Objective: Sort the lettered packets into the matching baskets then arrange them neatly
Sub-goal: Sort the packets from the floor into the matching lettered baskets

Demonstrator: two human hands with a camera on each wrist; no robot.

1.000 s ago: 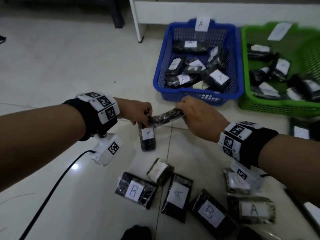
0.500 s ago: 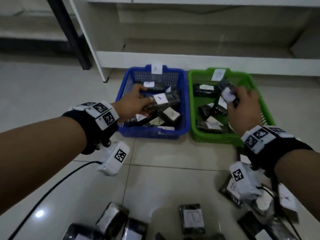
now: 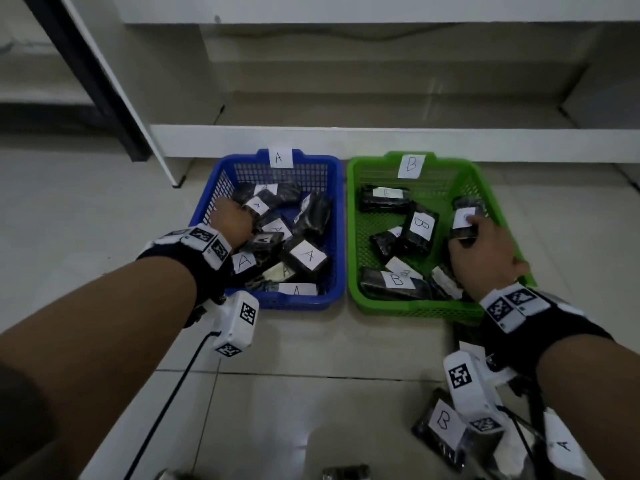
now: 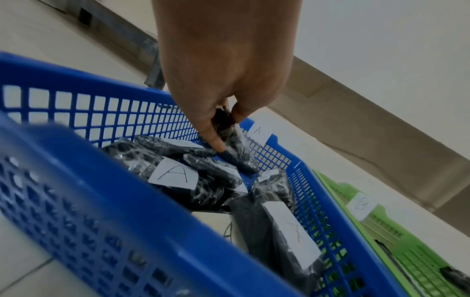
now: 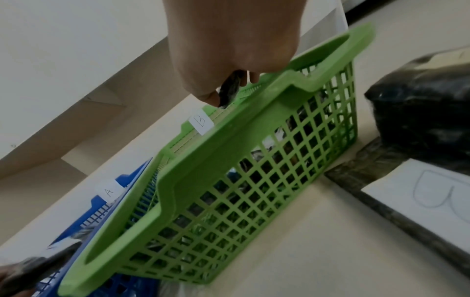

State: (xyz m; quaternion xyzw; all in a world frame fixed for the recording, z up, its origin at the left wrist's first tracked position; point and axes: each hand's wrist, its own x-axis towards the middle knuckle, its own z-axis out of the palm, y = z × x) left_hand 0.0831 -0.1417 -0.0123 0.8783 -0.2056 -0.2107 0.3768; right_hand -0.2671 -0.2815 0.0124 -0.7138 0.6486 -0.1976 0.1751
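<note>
A: Left side status?

B: Left hand (image 3: 231,219) is inside the blue basket (image 3: 334,216), far-left part. Grip is clamped on a black packet (image 4: 229,128), thumb against fingers. The head view shows an A label on that packet. The basket's own tag (image 3: 281,157), on the far rim, reads A.

A: Right side?

B: Right hand (image 3: 483,252) is over the right part of the green basket (image 3: 355,237). Grip is closed round another black packet (image 3: 464,216), white label facing up; I can't read the letter. The basket tag (image 3: 411,165) reads B.

A: Basket contents?

B: Blue one holds a loose pile of A packets, overlapping. Green one holds several B packets, scattered. The baskets sit side by side on the tiled floor (image 3: 311,341), blue left, green right.

A: Anything unsorted?

B: Yes, near right on the floor: a B packet (image 3: 441,424) and an A packet (image 3: 562,448), partly behind the right wrist camera.
</note>
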